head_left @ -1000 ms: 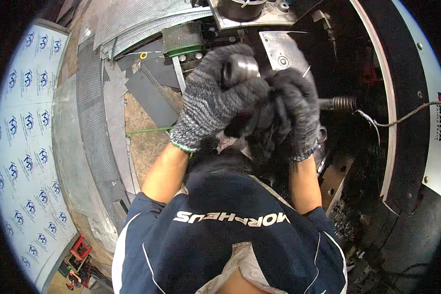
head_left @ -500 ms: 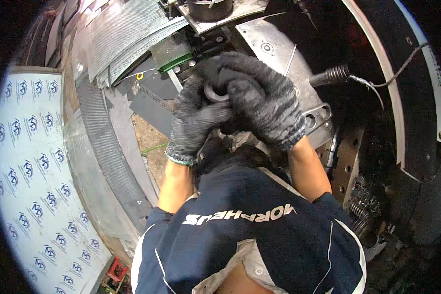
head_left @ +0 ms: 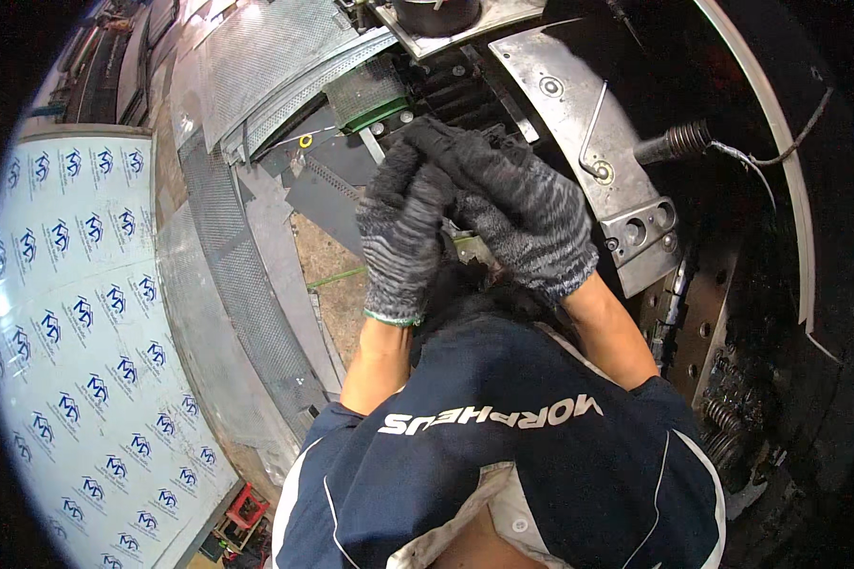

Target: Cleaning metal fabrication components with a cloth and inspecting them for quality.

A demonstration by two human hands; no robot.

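Both my hands wear grey-black knit gloves and meet in front of my chest. My left hand (head_left: 400, 237) has its fingers curled in, tips against the other glove. My right hand (head_left: 529, 213) is bent over toward it, fingers closed and pressed together. Whatever lies between them, if anything, is hidden by the gloves. Just beyond the right hand, an L-shaped metal rod like a hex key (head_left: 591, 123) rests with one end at a round fitting in a steel plate (head_left: 550, 119).
Perforated metal sheets (head_left: 270, 62) are stacked at the far left, near a green-edged block (head_left: 368, 95). A film-covered panel (head_left: 76, 313) stands at the left. A coil-wrapped handle (head_left: 674, 142) with a cable juts out at the right. A black round container (head_left: 436, 17) sits at the back.
The dark ring shape that showed between my gloves is now out of sight. My left hand has turned and its fingers have curled up toward the right hand. The whole view has shifted slightly.
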